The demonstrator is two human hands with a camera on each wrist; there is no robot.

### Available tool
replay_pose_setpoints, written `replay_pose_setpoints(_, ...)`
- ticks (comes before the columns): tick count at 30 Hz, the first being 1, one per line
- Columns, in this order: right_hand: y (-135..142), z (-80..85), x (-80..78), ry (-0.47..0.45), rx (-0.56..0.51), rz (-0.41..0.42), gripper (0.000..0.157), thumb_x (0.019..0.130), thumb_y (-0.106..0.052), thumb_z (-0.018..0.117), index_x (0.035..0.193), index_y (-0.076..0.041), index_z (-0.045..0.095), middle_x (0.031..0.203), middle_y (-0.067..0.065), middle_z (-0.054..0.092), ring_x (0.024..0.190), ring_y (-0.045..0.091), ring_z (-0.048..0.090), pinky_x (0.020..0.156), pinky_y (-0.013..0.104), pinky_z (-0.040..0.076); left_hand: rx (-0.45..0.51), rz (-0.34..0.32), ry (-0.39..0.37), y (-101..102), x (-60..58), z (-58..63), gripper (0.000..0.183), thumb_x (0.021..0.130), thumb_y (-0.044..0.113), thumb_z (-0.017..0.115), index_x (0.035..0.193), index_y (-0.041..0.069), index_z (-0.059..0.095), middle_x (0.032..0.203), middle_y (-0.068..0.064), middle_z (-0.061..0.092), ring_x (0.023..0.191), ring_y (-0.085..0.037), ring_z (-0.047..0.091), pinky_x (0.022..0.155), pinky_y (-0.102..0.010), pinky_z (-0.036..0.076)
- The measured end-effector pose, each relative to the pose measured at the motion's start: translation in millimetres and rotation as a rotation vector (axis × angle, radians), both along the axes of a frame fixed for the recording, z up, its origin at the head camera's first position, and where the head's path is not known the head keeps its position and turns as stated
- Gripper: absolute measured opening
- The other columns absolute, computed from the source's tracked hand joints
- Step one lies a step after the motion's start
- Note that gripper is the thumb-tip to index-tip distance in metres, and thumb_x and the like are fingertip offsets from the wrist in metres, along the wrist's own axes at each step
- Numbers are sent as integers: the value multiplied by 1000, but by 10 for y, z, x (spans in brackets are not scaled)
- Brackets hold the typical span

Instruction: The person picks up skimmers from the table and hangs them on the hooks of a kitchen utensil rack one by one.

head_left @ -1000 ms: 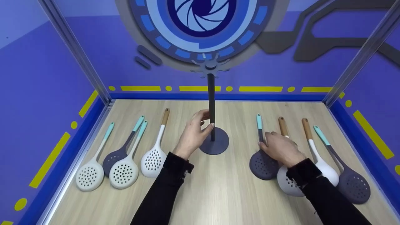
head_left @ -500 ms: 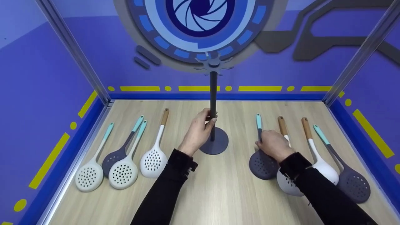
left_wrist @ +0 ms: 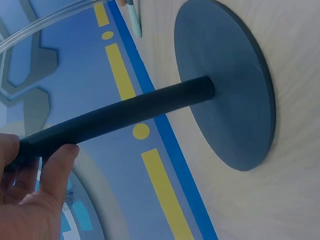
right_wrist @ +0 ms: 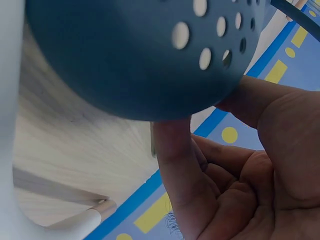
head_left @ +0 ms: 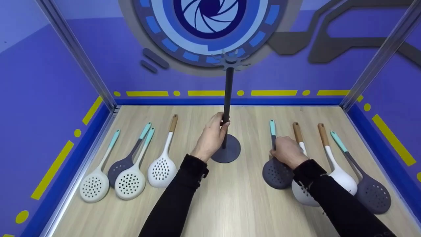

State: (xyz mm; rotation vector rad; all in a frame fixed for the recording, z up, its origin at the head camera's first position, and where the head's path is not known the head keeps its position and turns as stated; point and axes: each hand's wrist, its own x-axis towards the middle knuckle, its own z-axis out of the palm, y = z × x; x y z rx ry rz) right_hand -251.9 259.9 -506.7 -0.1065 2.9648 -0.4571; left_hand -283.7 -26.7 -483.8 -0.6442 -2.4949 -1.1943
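Observation:
A dark utensil stand rises near the table's middle, its round base on the wood and a ring of hooks on top. My left hand grips its pole low down, thumb and fingers round it in the left wrist view. The pole leans slightly right in the head view. My right hand pinches the shaft of a dark grey skimmer with a turquoise handle. Its perforated head fills the top of the right wrist view and hides the grasp itself. The head appears low, near the tabletop.
Right of that lie a wood-handled white skimmer, partly under my forearm, a white ladle and another dark skimmer. At left lie several skimmers, including a wood-handled white one. Blue panels enclose the table.
My left hand has closed round the pole, and the stand's top has shifted right. My right hand has moved slightly left and its fingers have closed on the dark skimmer's shaft.

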Motion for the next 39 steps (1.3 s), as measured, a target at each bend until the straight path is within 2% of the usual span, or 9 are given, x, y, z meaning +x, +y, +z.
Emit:
replay_pose_setpoints(6, -5, 19, -7, 7, 2, -11, 23, 84, -17, 70, 67, -6, 59, 60, 2, 52, 49, 15, 50, 42, 25, 37, -28, -2, 16, -9, -7, -8, 22, 105, 27, 49, 124, 16, 52, 114, 2, 59, 109, -9, 62, 90, -25, 55)
replay_pose_setpoints(10, 2, 61, -15, 26, 5, -11, 19, 82, -17, 72, 70, -6, 64, 63, 4, 58, 52, 17, 52, 43, 28, 37, -32, -2, 24, -7, -10, -15, 22, 105, 25, 50, 124, 14, 53, 113, 2, 59, 109, -9, 62, 90, -25, 56)
replay_pose_setpoints(15, 30, 138, -10, 78, 0, 2, 18, 87, -20, 72, 91, -2, 69, 80, 12, 69, 62, 21, 56, 49, 32, 42, -48, 10, 28, 4, -22, -30, 21, 105, 26, 49, 123, 14, 52, 110, 2, 58, 106, -9, 62, 86, -25, 56)
replay_pose_setpoints(20, 52, 224, -1, 125, 12, 22, 25, 91, -22, 66, 104, -1, 67, 92, 16, 70, 64, 20, 57, 50, 32, 43, -50, 15, 38, 6, -39, -37, 22, 105, 27, 49, 122, 14, 53, 110, 1, 58, 105, -10, 62, 87, -25, 55)
replay_pose_setpoints(26, 74, 336, 8, 147, -18, 15, 30, 93, -23, 63, 114, -1, 64, 86, 12, 68, 60, 17, 54, 45, 29, 38, -58, 23, 48, 13, -48, -40, 22, 105, 27, 49, 123, 15, 52, 112, 1, 58, 106, -10, 62, 88, -24, 55)
replay_pose_setpoints(33, 53, 435, -2, 177, -61, -19, 31, 94, -23, 62, 119, -3, 61, 83, 10, 68, 61, 17, 59, 45, 28, 40, -48, 10, 46, -6, -42, -57, 25, 105, 27, 48, 128, 16, 50, 115, 2, 57, 109, -9, 62, 89, -22, 55)
replay_pose_setpoints(39, 25, 498, 15, 214, -77, -16, 32, 97, -26, 60, 123, -6, 57, 84, 9, 68, 61, 17, 60, 46, 29, 42, -31, 6, 44, -20, -63, -68, 25, 105, 28, 47, 127, 16, 51, 115, 2, 57, 109, -8, 61, 90, -22, 54)
